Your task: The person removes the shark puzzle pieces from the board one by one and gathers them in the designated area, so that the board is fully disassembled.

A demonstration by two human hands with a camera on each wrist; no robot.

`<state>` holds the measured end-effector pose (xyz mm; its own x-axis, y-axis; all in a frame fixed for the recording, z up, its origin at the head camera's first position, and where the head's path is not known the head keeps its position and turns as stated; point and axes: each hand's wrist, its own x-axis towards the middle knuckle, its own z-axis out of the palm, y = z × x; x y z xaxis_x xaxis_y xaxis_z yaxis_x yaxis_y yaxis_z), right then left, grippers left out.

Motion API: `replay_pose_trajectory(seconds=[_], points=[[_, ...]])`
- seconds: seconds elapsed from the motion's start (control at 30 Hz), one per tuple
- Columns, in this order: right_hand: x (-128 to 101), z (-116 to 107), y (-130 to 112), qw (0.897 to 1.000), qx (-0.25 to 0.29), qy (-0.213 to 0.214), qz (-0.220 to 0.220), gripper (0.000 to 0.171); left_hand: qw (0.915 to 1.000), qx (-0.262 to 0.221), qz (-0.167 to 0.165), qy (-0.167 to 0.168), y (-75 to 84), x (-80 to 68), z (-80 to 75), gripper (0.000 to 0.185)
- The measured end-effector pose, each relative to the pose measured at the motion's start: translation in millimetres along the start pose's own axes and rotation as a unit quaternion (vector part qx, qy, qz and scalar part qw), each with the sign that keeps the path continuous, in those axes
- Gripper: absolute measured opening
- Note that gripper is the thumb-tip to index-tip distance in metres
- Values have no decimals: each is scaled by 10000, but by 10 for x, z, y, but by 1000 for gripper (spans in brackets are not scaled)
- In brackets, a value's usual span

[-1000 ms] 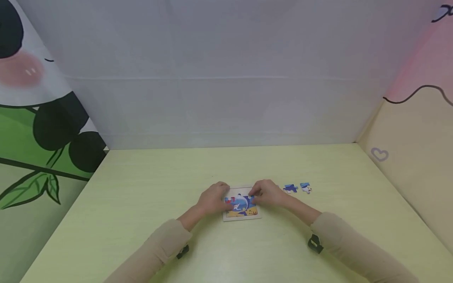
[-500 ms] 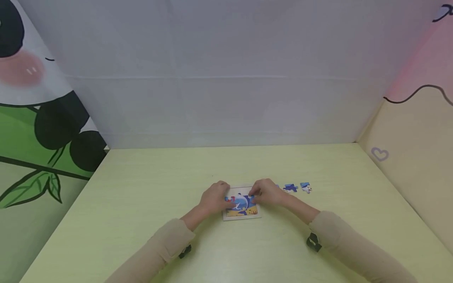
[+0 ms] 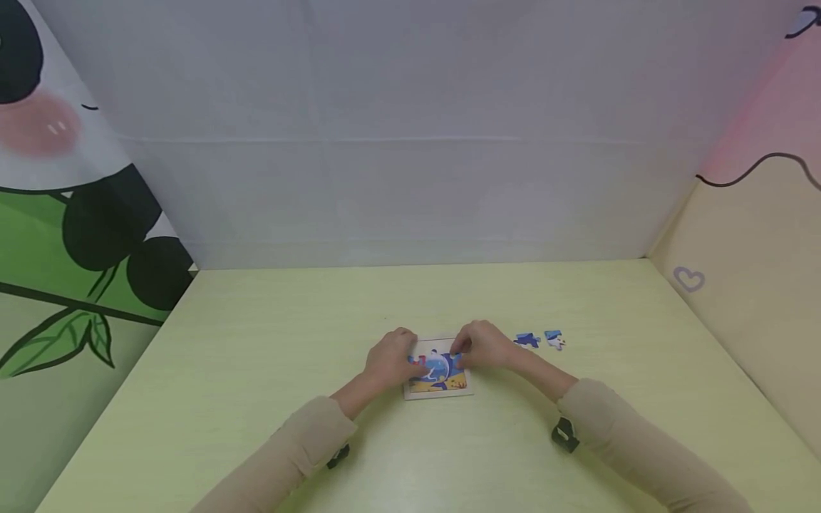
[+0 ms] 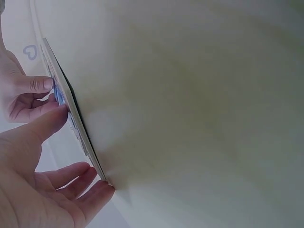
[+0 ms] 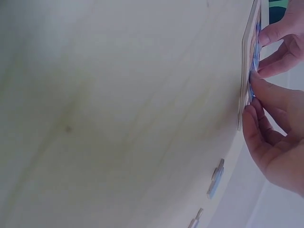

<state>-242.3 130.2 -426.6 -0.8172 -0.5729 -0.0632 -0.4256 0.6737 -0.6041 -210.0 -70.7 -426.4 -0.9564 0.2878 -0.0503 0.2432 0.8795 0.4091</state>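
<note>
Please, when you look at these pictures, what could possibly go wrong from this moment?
1. The blue piece that the right hand pinches might jam or tip if it is not lined up on the puzzle board.
2. The left hand has its thumb over the board; too much pressure could shift what is set there.
3. Two loose pieces lie just beyond the right forearm; a careless sweep might knock them.
</note>
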Motion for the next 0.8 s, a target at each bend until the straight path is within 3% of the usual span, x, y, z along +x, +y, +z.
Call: replay_pose_trajectory(seconds=[0.33, 0.8], points=[[-9, -1, -2, 9999, 27, 132, -108, 15, 10000, 21, -49, 7, -17, 22, 36, 60], [-1, 6, 45, 9959, 890, -129, -74, 15, 10000, -62, -63, 33, -9, 16, 32, 60]])
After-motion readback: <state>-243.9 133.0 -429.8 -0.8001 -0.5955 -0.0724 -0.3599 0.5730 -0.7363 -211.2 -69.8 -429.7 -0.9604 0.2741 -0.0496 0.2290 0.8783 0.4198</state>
